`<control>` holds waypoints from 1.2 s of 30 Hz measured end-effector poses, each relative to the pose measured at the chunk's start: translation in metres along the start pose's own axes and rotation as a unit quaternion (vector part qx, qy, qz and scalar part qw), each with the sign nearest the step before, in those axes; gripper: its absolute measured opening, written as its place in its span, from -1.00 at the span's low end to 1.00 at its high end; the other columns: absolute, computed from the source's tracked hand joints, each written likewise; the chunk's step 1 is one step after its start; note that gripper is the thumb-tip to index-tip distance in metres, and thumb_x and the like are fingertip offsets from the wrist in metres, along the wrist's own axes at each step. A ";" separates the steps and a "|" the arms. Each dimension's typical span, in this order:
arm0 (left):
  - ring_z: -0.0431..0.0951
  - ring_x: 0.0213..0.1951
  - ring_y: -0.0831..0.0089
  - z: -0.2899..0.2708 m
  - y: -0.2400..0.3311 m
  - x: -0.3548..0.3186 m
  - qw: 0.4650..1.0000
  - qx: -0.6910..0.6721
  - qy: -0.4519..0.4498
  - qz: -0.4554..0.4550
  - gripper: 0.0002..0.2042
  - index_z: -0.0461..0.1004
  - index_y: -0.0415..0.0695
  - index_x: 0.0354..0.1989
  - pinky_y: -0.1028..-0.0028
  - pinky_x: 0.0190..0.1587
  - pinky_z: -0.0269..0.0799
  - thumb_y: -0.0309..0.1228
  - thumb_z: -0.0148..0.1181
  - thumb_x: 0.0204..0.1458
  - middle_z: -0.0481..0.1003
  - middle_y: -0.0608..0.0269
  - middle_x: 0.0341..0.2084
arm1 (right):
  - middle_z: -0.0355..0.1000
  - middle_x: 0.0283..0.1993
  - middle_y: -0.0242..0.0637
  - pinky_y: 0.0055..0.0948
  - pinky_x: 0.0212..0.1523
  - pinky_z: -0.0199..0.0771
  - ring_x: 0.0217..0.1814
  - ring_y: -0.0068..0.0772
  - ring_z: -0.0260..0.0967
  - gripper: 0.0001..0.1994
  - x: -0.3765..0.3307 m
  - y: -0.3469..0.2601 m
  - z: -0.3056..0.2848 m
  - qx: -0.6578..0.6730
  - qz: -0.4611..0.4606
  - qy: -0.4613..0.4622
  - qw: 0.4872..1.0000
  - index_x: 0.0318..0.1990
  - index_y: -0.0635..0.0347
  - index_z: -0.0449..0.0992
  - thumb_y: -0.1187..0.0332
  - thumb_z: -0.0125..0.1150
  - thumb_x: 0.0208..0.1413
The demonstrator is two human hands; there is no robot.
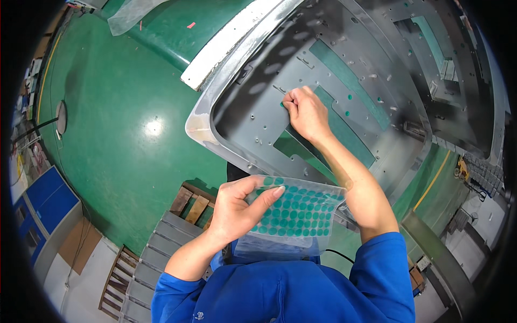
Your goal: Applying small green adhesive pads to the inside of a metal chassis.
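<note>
In front of my chest, my left hand (237,210) grips a clear sheet of green round stickers (296,212) at its left edge, the thumb lying on top. The dots sit in rows, with gaps along the upper part. My right hand (308,114) reaches inside a large grey metal housing (258,119), its fingers pinched at the inner panel. A small green round sticker (281,104) shows at those fingertips; whether it touches the panel I cannot tell. Other green dots (350,97) are stuck on the panel, among small studs and holes. Long green strips (350,81) lie beyond my right hand.
A second metal housing (447,64) stands at the right. White foam (226,48) lines the first housing's upper left edge. Grey slats (167,242) and a wooden pallet (196,207) lie at lower left. Green floor (118,107) stretches left, with a round-headed stand (61,117) on it.
</note>
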State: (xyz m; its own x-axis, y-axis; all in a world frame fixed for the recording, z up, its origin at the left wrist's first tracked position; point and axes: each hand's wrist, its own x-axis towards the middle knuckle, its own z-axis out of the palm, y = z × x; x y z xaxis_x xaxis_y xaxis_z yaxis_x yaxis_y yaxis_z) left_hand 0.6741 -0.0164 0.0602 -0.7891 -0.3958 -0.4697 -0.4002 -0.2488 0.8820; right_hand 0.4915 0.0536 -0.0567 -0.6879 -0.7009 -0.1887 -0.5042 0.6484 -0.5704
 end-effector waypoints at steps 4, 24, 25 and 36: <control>0.29 -0.77 0.74 -0.001 0.001 0.001 1.000 0.009 -0.003 0.004 -0.86 0.45 -0.27 -0.51 0.66 -0.72 0.14 -0.43 0.19 -0.10 0.35 0.38 -0.79 | 0.30 -0.37 -0.30 -0.28 -0.27 0.29 -0.23 -0.24 0.28 -0.97 0.000 -0.003 -0.003 0.004 0.020 -0.019 1.000 -0.47 0.08 0.40 0.40 0.10 -0.10; 0.30 -0.77 0.74 0.001 0.001 0.001 1.000 0.013 0.002 0.004 -0.87 0.46 -0.26 -0.48 0.68 -0.72 0.16 -0.43 0.19 -0.09 0.38 0.39 -0.78 | 0.29 -0.37 -0.28 -0.26 -0.27 0.28 -0.23 -0.22 0.27 -0.95 -0.003 -0.003 0.001 0.005 0.004 0.002 1.000 -0.45 0.11 0.37 0.41 0.10 -0.11; 0.30 -0.77 0.74 0.001 0.001 0.001 1.000 0.012 0.002 0.007 -0.87 0.46 -0.26 -0.48 0.68 -0.72 0.16 -0.43 0.19 -0.09 0.38 0.38 -0.78 | 0.28 -0.36 -0.28 -0.26 -0.27 0.28 -0.23 -0.22 0.27 -0.95 -0.003 -0.004 0.001 0.007 0.007 0.002 1.000 -0.45 0.10 0.38 0.41 0.10 -0.11; 0.30 -0.76 0.75 0.006 -0.002 0.000 1.000 -0.013 0.000 -0.017 -0.88 0.47 -0.24 -0.44 0.69 -0.71 0.18 -0.44 0.19 -0.09 0.41 0.39 -0.75 | 0.19 -0.57 -0.41 -0.52 -0.50 0.23 -0.57 -0.50 0.16 -0.85 0.002 0.007 0.003 0.115 0.006 0.044 0.992 -0.42 0.11 0.41 0.45 0.22 -0.21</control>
State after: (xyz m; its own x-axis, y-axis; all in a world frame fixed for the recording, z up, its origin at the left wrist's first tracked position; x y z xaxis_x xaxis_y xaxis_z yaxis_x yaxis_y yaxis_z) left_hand 0.6725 -0.0109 0.0587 -0.7752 -0.3878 -0.4986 -0.4138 -0.2846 0.8647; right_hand 0.4880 0.0559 -0.0637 -0.7404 -0.6590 -0.1320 -0.3702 0.5638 -0.7384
